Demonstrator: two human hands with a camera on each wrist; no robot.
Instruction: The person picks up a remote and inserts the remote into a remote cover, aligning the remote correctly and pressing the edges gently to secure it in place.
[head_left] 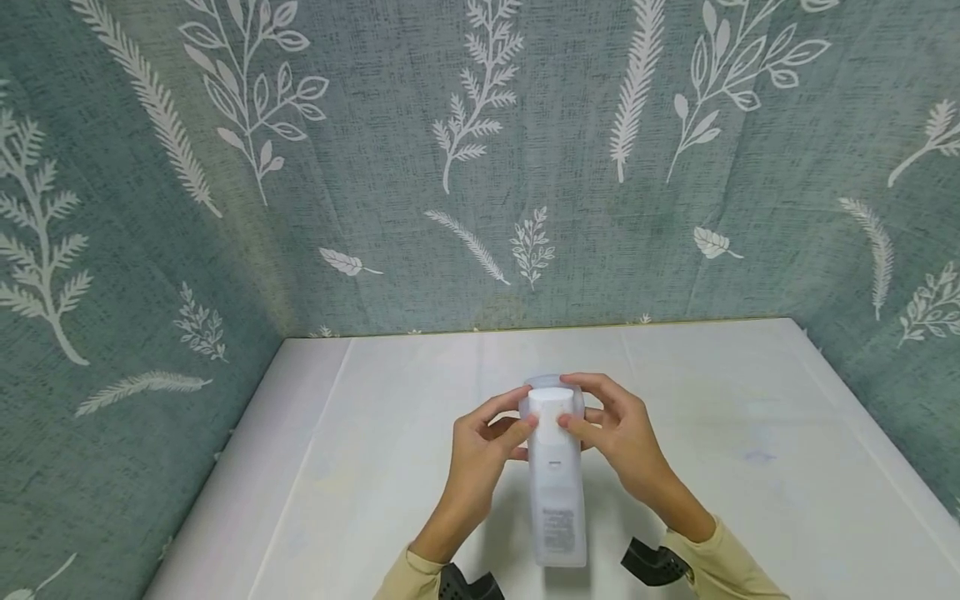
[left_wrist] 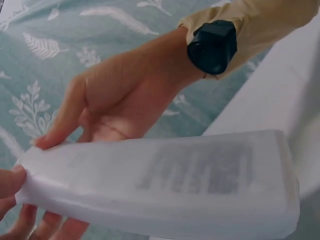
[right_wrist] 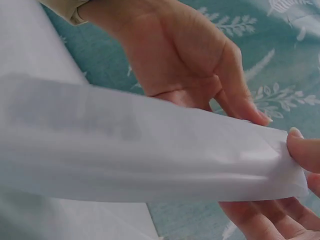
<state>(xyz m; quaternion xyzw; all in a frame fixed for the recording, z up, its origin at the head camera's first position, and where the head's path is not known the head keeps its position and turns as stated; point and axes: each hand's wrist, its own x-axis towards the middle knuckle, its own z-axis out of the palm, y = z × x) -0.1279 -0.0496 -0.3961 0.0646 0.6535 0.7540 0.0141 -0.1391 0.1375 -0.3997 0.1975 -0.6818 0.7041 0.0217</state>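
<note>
A long white object [head_left: 556, 492], with a translucent outer layer and a block of grey printed text near its near end, points away from me. A clear rounded part [head_left: 546, 382] surrounds its far end. My left hand [head_left: 483, 442] grips that end from the left, thumb on top near the edge. From the other side my right hand [head_left: 626, 429] grips it too, its thumb on the upper face and its index finger at the far rim. In the left wrist view, the printed text [left_wrist: 200, 165] shows blurred through the cloudy surface. Fingers underneath are partly hidden.
The white tabletop [head_left: 375, 450] spreads around the hands. Green-grey cloth [head_left: 390, 150] with white leaf prints rises behind the table and along both sides. Black wrist devices [head_left: 654, 562] sit by the beige sleeves [head_left: 720, 562].
</note>
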